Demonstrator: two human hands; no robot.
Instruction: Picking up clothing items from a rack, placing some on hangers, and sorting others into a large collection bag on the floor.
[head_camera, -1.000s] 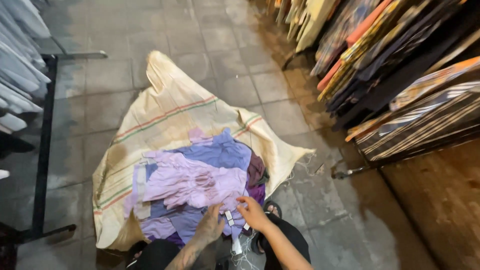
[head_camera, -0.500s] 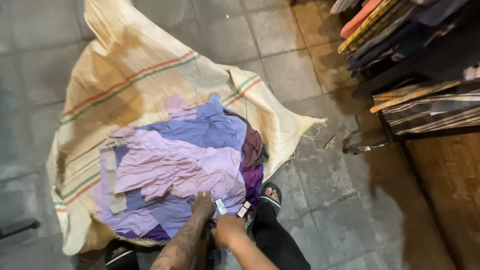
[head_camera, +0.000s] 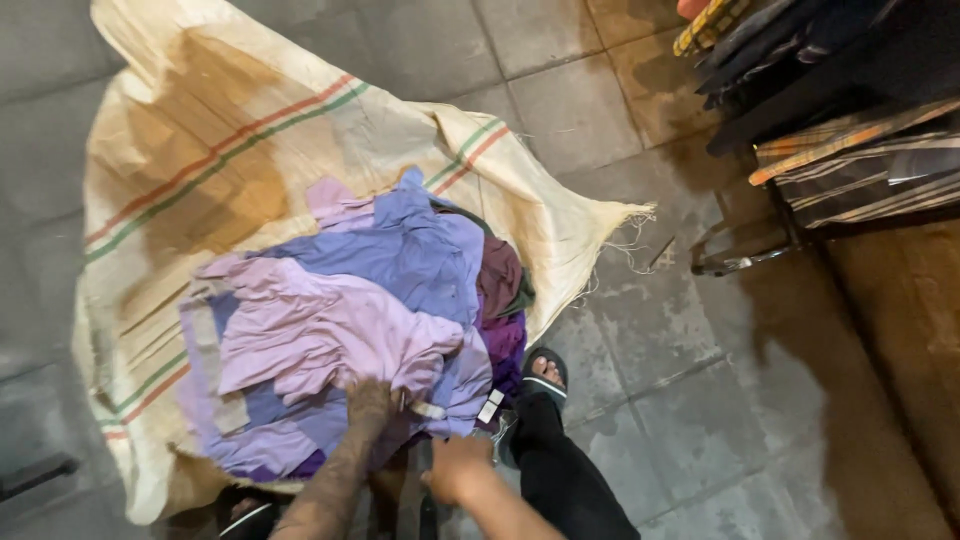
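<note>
left hand (head_camera: 368, 400) fingers clenched in lilac garment (head_camera: 330, 335) | right hand (head_camera: 458, 468) grip unclear, near pile edge | advice: lift the top layer evenly off the woven sack (head_camera: 200, 130)

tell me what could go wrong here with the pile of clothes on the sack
1. The left hand presses on the lilac garment at the near edge of the clothes pile. Pulling there may drag the loosely stacked pieces off the woven sack onto the tiled floor.
2. The sandalled foot stands right against the pile, so hanging cloth could catch it and cause a trip.
3. The right hand sits low near the white tags, its grip unclear.
</note>
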